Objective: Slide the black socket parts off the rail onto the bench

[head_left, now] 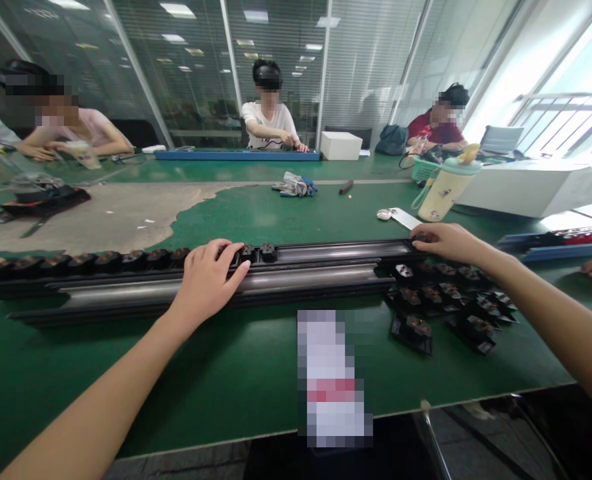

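A long black rail (336, 252) with a metallic inner channel lies across the table, its left part filled with a row of black socket modules (107, 259). My left hand (209, 277) is curled over this rail, fingers over the modules near its middle; what lies under the palm is hidden. At the rail's right end, my right hand (439, 239) pinches a small black socket module, mostly covered by the fingers. A second black rail (141, 293), without modules in its channel, runs parallel on the near side. Several loose black modules with coppery contacts (432, 293) lie below my right hand.
Farther back are work gloves (296, 185), a short dark bar (346, 187), a cream tumbler (446, 190) and a large white box (541, 187). Blue rails (566, 247) lie at right. Across the table, a person works on a long blue rail (236, 155); other people sit either side.
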Motion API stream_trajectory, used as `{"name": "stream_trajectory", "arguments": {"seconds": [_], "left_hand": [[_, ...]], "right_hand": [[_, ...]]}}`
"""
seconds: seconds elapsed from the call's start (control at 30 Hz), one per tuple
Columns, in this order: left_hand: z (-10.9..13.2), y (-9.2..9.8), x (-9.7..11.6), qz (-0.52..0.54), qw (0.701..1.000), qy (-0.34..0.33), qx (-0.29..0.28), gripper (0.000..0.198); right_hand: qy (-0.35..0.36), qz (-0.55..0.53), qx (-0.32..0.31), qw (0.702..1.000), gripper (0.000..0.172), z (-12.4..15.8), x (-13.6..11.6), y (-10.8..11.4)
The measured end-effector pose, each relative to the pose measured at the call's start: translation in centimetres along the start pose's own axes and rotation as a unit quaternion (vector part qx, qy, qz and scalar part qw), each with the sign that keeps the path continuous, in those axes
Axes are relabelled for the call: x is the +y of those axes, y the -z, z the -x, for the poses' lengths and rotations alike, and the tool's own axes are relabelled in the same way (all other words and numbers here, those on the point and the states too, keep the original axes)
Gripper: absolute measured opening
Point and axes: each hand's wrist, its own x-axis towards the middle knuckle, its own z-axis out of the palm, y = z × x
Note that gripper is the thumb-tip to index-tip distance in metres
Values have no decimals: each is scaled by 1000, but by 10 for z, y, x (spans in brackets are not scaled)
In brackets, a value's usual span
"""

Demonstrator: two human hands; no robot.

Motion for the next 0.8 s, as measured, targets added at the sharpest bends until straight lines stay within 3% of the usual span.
{"name": "stream_trajectory", "arguments": {"seconds": [0.6, 0.8], "left_hand": [[1, -1, -2, 0, 1000, 3, -4, 55], [2, 2, 3, 2, 1000, 8, -7, 56]], "right_hand": [[-20, 27, 15, 999, 26, 5, 28, -4], [-50, 64, 40, 996, 32, 7, 35, 2]]}}
